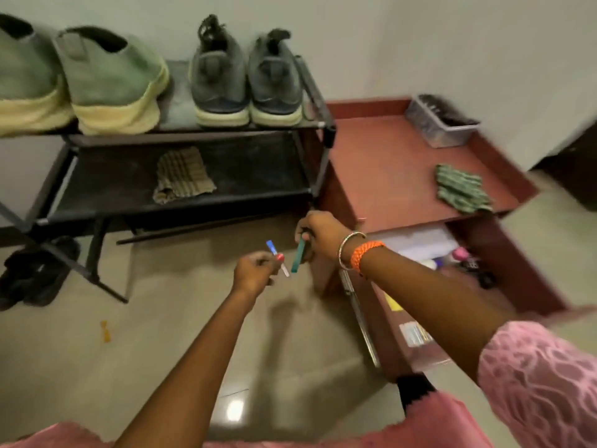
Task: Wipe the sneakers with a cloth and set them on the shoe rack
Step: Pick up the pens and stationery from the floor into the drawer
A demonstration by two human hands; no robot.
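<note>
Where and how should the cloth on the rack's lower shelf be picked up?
Pinch the olive cloth at its bunched, folded front-left corner, coming from the open front of the shoe rack under the top shelf. The rest lies flat, so that raised fold offers the easiest purchase.

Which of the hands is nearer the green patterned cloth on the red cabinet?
Right. The right hand hangs just off the cabinet's front left corner, left of the green patterned cloth; the left hand is farther left and lower.

Shoe rack (319,124), top shelf: green sneakers (113,79) left, grey sneakers (245,82) right. Lower shelf: cloth (182,179). Floor (181,318) beneath rack: black shoes (32,273). Red cabinet (387,176) right of rack: green cloth (460,189), plastic box (439,124).
</note>
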